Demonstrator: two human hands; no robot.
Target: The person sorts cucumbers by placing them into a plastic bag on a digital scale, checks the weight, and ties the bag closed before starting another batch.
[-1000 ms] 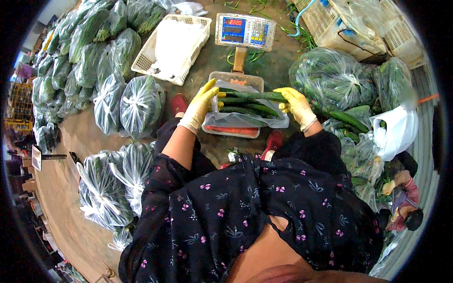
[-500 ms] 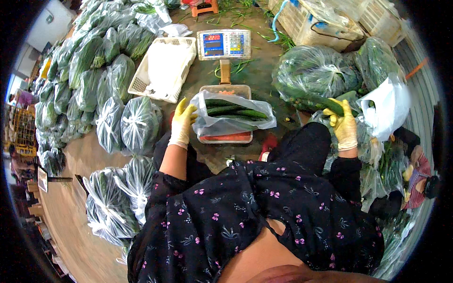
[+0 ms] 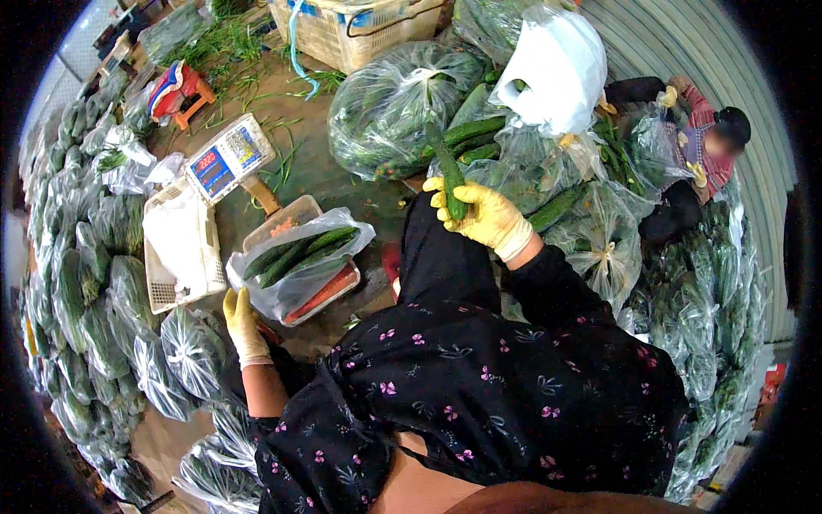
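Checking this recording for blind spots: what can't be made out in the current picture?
In the head view:
Count of cucumbers in the clear bag: overlap and folded plastic hide some.
Whether the left hand touches that bag: fingertips and plastic overlap.
Scale tray: mostly covered by the bag.
White bag: opaque plastic hides contents.
Crate: cut off by top edge.

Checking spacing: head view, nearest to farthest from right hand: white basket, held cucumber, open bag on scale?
1. Held cucumber: in the right hand.
2. Open bag: left of the hand, on the scale.
3. White basket: farther left.
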